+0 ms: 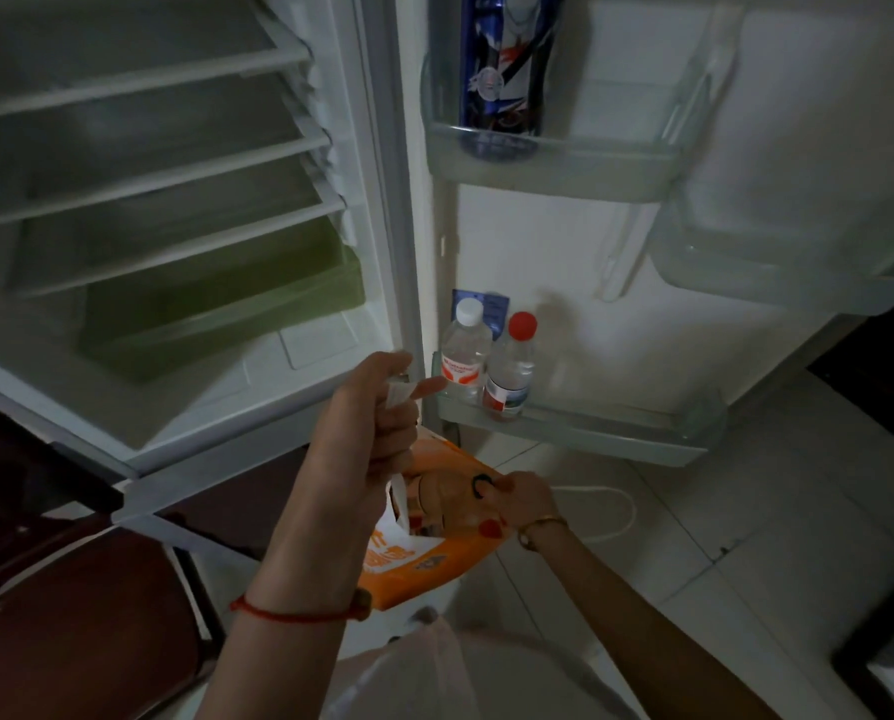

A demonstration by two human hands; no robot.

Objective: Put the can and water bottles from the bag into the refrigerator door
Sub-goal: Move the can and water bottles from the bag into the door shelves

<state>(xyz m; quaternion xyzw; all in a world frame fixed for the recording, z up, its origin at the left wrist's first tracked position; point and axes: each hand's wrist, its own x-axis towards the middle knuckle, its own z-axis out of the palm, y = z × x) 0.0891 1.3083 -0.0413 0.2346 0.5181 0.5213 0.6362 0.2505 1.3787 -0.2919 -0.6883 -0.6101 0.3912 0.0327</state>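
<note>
An orange bag (424, 558) with white handles hangs below the open refrigerator door. My left hand (377, 407) grips one white handle and holds the bag up. My right hand (517, 493) pinches the bag's far rim and pulls it open. A blue can (507, 70) stands upright in the upper door shelf (590, 158). Two clear water bottles stand side by side at the left end of the lower door shelf (616, 433): one with a white cap (464, 356), one with a red cap (509, 371). What the bag holds is unclear.
The refrigerator body (148, 200) stands open at left with glass shelves and a green drawer (226, 309). A further door shelf (746, 272) juts out at right. A white cord (616, 511) lies on the tiled floor. A dark brown chair (70, 615) is at lower left.
</note>
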